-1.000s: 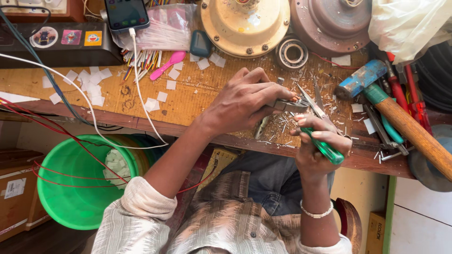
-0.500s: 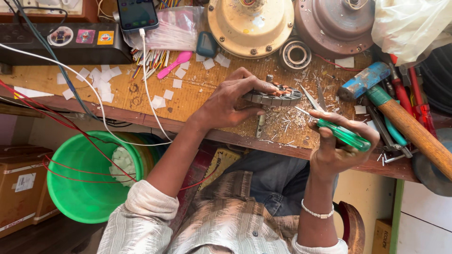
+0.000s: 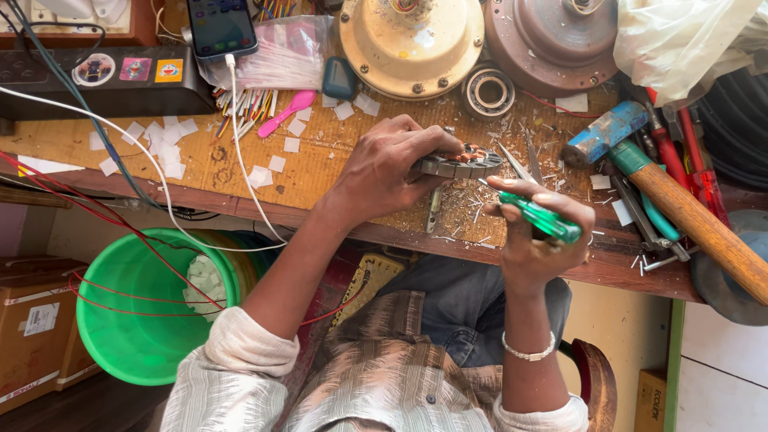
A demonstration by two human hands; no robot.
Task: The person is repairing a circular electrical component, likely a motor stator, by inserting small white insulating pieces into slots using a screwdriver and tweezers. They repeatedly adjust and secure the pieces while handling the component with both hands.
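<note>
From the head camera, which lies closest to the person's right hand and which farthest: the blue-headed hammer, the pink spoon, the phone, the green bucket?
From the right hand:
1. Blue-headed hammer, just beyond it on the bench's right.
2. Pink spoon, across the bench to the left.
3. Phone, at the far top left.
4. Green bucket, below the bench at far left.

A worn wooden bench [image 3: 320, 172] is carrying metal shavings [image 3: 464, 210] at its middle. Paper squares [image 3: 164, 144] are lying at nine o'clock, a cream motor housing [image 3: 412, 36] at twelve, a bearing [image 3: 488, 92] beside it, and a hammer [image 3: 680, 200] at three.
</note>
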